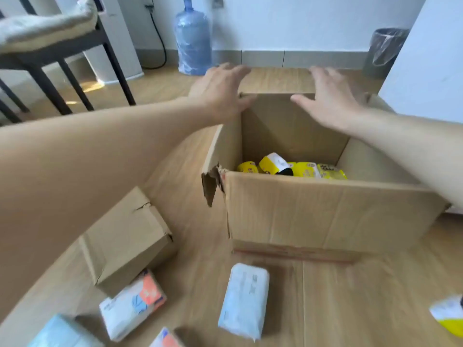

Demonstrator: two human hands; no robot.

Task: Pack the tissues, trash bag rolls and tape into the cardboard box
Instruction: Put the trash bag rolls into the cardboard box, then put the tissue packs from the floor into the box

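With yellow rolls (292, 169) already in the box (325, 216) but tissue packs (244, 300) left on the floor (350, 309), the left hand (220, 93) and right hand (330, 101) hovered empty, fingers spread, over its far rim.

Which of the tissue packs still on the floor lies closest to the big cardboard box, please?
The plain pale-blue tissue pack, just in front of the cardboard box; the orange-printed ones lie further left.
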